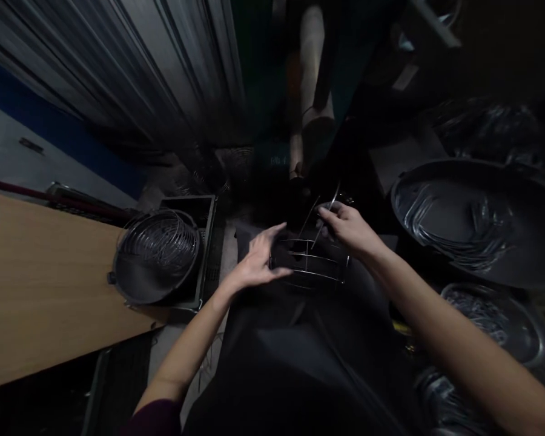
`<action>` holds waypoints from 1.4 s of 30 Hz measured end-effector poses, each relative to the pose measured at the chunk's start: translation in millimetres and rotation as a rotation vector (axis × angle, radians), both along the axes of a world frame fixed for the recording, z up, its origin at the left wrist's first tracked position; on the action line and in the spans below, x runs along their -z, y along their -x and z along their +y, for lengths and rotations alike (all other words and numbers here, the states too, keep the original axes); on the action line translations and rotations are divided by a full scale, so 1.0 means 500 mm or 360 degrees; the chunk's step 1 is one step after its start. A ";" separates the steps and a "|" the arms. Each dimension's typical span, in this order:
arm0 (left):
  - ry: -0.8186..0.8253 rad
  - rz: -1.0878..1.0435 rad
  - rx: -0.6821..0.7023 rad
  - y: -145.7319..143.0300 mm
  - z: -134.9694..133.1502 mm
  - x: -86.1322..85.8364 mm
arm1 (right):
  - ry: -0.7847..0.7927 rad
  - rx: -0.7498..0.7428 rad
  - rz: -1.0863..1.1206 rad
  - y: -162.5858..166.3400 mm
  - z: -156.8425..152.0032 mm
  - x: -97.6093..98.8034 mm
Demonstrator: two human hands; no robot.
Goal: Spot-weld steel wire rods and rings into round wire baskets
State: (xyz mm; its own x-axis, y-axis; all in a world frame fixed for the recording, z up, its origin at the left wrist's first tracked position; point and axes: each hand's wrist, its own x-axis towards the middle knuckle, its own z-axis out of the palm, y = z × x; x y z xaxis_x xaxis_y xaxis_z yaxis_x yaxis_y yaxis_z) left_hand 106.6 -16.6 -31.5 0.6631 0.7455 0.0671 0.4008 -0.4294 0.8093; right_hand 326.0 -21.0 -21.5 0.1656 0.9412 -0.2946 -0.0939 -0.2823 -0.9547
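Observation:
A curved frame of thin metal wire (pixel 318 274) sits in front of my body, over the dark cloth on my lap. My left hand (pixel 257 261) is at the frame's left end, thumb and fingers spread apart; whether it touches the wire I cannot tell. Above the frame's right part, my right hand (pixel 341 225) pinches a thin metal rod (pixel 335 195) between thumb and fingers. The rod slants, its lower end close to the frame's upper wires. Another thin wire (pixel 309 215) slants up just left of the right hand.
On the left, a dark round basin (pixel 148 281) holds coiled wire rings (pixel 161 239) beside a wooden board (pixel 49 278). A large dark basin (pixel 449 212) with bundled bent wires stands at right. Below it is a metal bowl (pixel 522 330) of small parts. Machine parts (pixel 315 66) rise ahead.

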 end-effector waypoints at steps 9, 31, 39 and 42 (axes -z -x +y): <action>-0.0320 -0.0468 -0.0261 -0.067 0.027 0.111 | -0.0077 0.0078 0.0035 0.012 0.092 -0.004; -0.0562 -0.0656 -0.0055 -0.096 0.203 0.025 | -0.0255 0.0219 -0.0118 0.002 0.213 -0.078; -0.0591 -0.0640 -0.0053 -0.103 0.227 0.025 | -0.0367 0.0265 -0.0126 -0.005 0.242 -0.064; -0.0545 -0.0626 -0.0063 -0.102 0.233 0.026 | -0.0319 0.0283 -0.0063 -0.007 0.252 -0.055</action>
